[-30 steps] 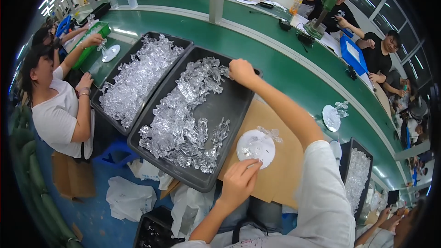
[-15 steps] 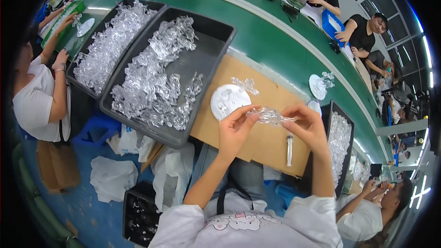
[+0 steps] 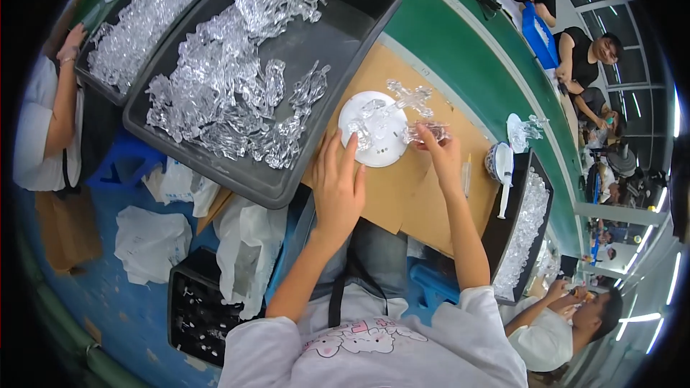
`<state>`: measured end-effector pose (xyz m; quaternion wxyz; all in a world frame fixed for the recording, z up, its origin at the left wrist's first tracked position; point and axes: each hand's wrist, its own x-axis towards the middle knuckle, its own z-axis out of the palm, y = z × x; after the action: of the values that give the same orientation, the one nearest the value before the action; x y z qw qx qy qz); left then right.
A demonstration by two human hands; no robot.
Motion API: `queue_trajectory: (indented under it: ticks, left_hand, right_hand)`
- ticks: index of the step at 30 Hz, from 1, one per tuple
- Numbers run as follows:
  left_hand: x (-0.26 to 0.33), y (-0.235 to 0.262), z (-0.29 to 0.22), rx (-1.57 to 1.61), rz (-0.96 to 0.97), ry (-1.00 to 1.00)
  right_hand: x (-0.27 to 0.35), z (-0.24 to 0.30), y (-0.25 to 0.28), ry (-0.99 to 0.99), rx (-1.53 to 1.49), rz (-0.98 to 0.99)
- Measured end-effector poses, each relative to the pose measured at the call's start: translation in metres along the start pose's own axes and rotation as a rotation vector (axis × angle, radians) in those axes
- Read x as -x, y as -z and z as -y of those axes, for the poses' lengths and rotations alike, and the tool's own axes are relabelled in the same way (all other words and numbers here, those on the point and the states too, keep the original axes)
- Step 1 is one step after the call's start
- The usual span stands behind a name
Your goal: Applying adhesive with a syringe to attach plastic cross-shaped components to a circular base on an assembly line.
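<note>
1. Clear, spiky moulded plastic piece (image 3: 425, 131): held at the right rim of a round white plastic disc (image 3: 381, 133), over the flat brown cardboard sheet (image 3: 431, 194) that covers the work surface.
2. Right hand (image 3: 442, 154): fingertips pinched on the clear piece, thumb and forefinger closed around it; forearm comes up from the lower edge.
3. Left hand (image 3: 338, 187): fingers stretched out and loose, holding nothing, fingertips at or just short of the disc's lower left rim; contact too fine to tell.
4. More clear pieces lie on the disc; another clear branched piece (image 3: 410, 97) sits just beyond its upper right edge.
5. Large dark grey rectangular plastic tray (image 3: 345, 25) left of the cardboard, holding a heap of clear plastic pieces (image 3: 230, 86).
6. Second dark tray (image 3: 97, 82) further left, also heaped; another person's arm (image 3: 63, 93) rests at its near edge.
7. Narrow dark tray (image 3: 503, 233) on the right, filled with clear pieces; a white syringe-shaped tool (image 3: 504, 179) lies beside it.
8. Green workbench surface (image 3: 460, 50) beyond the cardboard.
</note>
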<state>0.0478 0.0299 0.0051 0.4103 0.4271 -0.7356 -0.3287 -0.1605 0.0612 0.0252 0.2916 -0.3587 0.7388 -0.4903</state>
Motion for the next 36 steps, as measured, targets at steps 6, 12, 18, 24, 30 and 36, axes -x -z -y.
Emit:
queue_trajectory:
  ticks: [6,12,18,24,30,36]
  left_hand:
    - [-0.001,-0.005,0.023,-0.146,0.091,-0.048]
    - [-0.001,-0.002,0.021,-0.167,0.085,-0.109]
    - [0.001,0.0,0.025,-0.162,0.113,-0.076]
    - [0.001,-0.004,0.022,-0.174,0.108,-0.089]
    - [0.004,-0.007,0.022,-0.142,0.12,-0.058]
    - [0.009,-0.006,0.022,-0.151,0.111,-0.068]
  right_hand:
    - [-0.007,0.009,-0.013,-0.05,0.076,0.015]
    - [-0.01,0.014,-0.011,-0.162,0.072,0.01]
    - [-0.004,0.02,-0.022,-0.076,0.175,-0.012]
    - [0.015,0.033,-0.037,0.02,0.472,-0.133]
    - [0.026,0.039,-0.052,0.142,0.568,-0.192]
    - [0.024,0.041,-0.056,0.218,0.777,-0.126]
